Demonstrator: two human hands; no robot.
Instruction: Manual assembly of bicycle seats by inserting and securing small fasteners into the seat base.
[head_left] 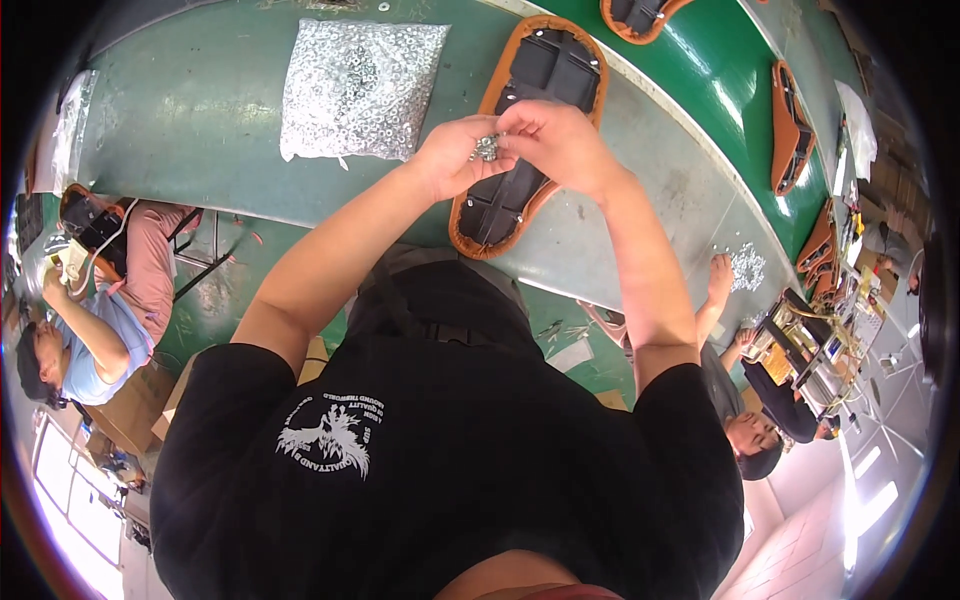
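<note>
My left hand [450, 157] is cupped around a small heap of silvery metal nuts [486, 149]. Against that heap, the fingers of my right hand [562, 146] are pinched together; what is between them, if anything, is hidden. Both hands are above an elongated padded part [490, 206] with a brown covered rim and a black plastic underside, lying on the workbench [220, 110]. Small pale bits show along its black face, and my hands cover its middle. To the left of it lies a clear plastic bag [362, 88] full of small metal nuts.
Beyond the bench runs a green conveyor belt [722, 85] carrying more brown padded parts [792, 128]. At the right, a co-worker's hand [719, 278] is beside a loose pile of small metal pieces [747, 268]. Another person [95, 325] sits at the left.
</note>
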